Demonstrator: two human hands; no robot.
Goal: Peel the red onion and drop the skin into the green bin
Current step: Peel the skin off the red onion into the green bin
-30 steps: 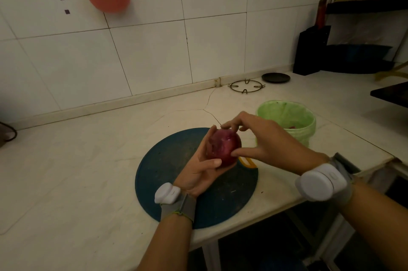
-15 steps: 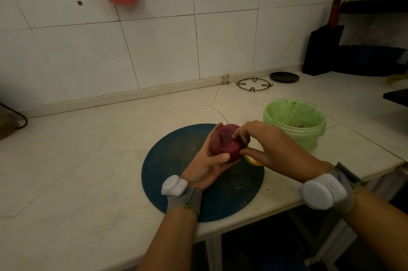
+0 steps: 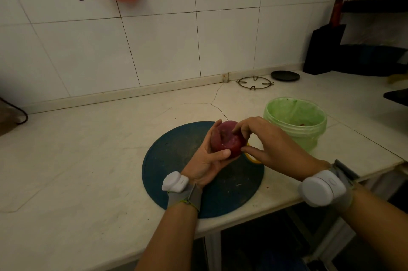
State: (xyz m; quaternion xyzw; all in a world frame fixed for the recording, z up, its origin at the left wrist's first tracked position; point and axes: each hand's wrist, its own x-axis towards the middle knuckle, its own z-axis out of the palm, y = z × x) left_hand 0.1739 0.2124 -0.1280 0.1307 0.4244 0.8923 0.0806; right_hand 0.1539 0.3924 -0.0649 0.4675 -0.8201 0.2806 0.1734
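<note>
left hand (image 3: 206, 160) cups red onion (image 3: 227, 139); right hand (image 3: 268, 141) fingertips pinch onion top, beside green bin (image 3: 295, 124).

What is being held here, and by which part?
The left hand cradles the red onion from its far side and underside, with the thumb on its near side. The right hand pinches at its top, with the thumb against its right side.
</note>
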